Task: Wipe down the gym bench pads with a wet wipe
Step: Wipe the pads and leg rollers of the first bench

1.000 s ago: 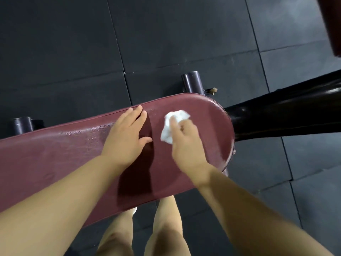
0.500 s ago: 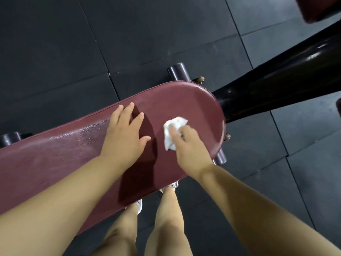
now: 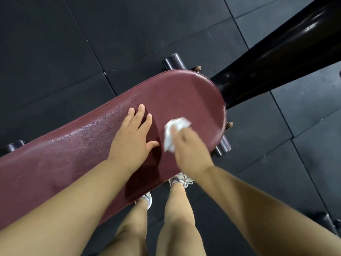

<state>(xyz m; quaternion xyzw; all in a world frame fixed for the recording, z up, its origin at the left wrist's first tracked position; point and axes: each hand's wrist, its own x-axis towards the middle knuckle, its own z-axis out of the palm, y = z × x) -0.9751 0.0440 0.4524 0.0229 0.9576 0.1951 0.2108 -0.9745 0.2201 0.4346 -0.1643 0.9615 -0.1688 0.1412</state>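
Observation:
A dark red bench pad (image 3: 193, 93) with a rounded right end runs from lower left to upper right. Its far left part carries small wet droplets. My left hand (image 3: 132, 137) rests flat on the pad with straight fingers. Just to its right, my right hand (image 3: 190, 150) holds a crumpled white wet wipe (image 3: 175, 132) against the pad near the rounded end; the hand is blurred.
A thick black frame beam (image 3: 276, 58) rises to the upper right from behind the pad's end. Short black tube ends (image 3: 173, 62) stick out beneath the pad. Dark rubber floor tiles (image 3: 55, 43) lie all round. My legs and white shoes (image 3: 181, 180) stand below the pad.
My right hand has slid the wipe toward me across the pad, from near the far edge to mid-width. The left hand stays flat. The camera has shifted.

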